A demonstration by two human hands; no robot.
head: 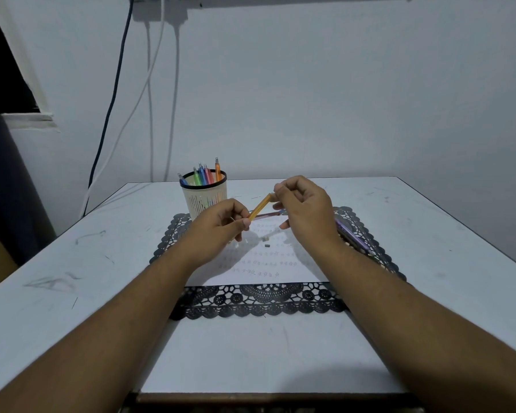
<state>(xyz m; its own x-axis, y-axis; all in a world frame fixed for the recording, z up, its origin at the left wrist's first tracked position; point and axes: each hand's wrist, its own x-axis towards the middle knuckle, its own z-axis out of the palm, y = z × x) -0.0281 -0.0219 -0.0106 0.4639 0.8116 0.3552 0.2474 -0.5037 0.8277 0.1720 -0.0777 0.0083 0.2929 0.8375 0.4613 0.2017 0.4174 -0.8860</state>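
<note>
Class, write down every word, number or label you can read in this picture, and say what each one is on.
Nothing is legible.
The sheet of paper: rows of small marks, too small and blurred to read.
The orange pen, pinched by the left hand and right hand: no print visible.
The pen cup and its pens: no label visible.

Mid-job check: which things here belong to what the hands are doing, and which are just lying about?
In the job: orange pen, pinched at its ends by the left hand and right hand; small dark piece on the paper, possibly from it.
Lying about: pen cup with coloured pens; purple pens on the lace mat; clear pen behind the hands.
</note>
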